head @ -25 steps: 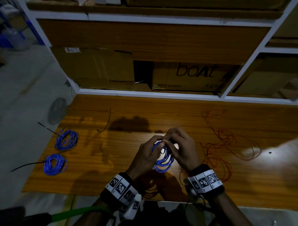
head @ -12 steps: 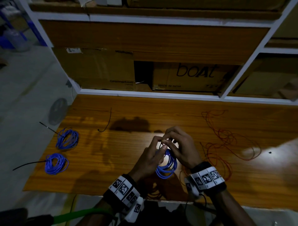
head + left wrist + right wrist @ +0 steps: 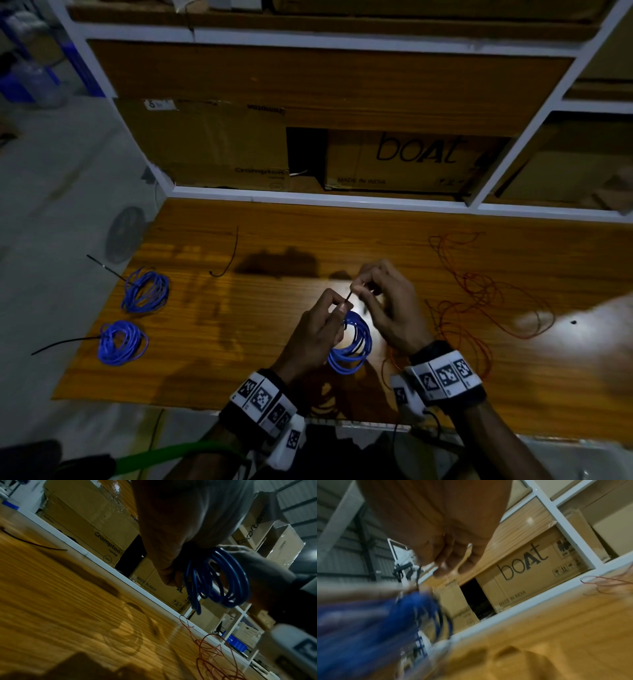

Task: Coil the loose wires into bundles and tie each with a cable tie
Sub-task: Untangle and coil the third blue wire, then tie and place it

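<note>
Right hand (image 3: 390, 305) raised, pulling cable tie (image 3: 348, 297) (black); blue coil (image 3: 352, 346) below left hand (image 3: 318, 329) grip.

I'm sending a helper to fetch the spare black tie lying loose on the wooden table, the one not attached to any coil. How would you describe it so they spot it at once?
Start at the wooden table and look toward its far left part, just in front of the white shelf frame. There lies the loose cable tie, a thin black strip hooked at its near end. Unlike the ties on the two blue coils at the left edge, it lies alone on bare wood.
</note>
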{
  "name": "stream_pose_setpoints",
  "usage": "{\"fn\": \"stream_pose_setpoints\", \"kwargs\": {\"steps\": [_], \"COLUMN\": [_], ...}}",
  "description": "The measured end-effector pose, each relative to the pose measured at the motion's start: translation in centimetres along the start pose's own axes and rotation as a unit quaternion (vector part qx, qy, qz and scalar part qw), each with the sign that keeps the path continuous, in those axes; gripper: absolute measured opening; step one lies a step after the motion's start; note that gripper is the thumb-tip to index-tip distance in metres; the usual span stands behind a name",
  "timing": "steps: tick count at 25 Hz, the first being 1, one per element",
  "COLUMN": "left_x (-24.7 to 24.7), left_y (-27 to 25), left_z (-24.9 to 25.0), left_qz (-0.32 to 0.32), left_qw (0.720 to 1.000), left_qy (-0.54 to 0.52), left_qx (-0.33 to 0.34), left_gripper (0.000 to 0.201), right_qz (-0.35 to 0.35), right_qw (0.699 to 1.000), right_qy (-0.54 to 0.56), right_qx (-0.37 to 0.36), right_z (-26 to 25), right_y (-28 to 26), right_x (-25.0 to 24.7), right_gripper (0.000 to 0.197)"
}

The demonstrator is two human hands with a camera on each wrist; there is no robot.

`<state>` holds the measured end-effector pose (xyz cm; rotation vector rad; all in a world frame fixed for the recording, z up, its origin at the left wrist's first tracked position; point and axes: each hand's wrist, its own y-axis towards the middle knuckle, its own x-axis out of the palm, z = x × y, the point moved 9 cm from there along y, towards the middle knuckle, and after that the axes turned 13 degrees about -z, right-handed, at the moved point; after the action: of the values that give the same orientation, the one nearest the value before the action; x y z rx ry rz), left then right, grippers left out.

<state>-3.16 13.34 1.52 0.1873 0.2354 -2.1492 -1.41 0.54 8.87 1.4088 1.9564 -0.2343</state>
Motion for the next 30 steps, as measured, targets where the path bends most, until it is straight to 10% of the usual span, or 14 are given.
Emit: {"fn": "stream_pose_setpoints", "kwargs": {"steps": [7, 18, 30], "left_x": [-0.9, -0.9, -2.1], "left_y": [-0.1, 0.1, 0.5], "left_z": [0.8, -0.1, 1.0], "left_qz": [0.035, 0.058, 0.049], "left_qw": [0.999, 0.992, 0.99], "left_qy": [-0.027, -0.112, -0.13], "left_qx": [0.027, -0.004, -0.015], "left_gripper": [0.016, 0.017, 0.017], "right_qz": [0.116, 0.035, 0.012], "right_qw": [0.993, 0.958, 0.971], "right_qy": [-0.003, 0.277, 0.233], "right_qx": [-0.007, 0.063, 0.057], "right_z": [-1.4, 1.0, 1.3], "right_y": [0.9, -0.5, 0.1], "right_x": [-5.9, 0.1, 1.9], "right_gripper": [0.003, 0.026, 0.016]}}
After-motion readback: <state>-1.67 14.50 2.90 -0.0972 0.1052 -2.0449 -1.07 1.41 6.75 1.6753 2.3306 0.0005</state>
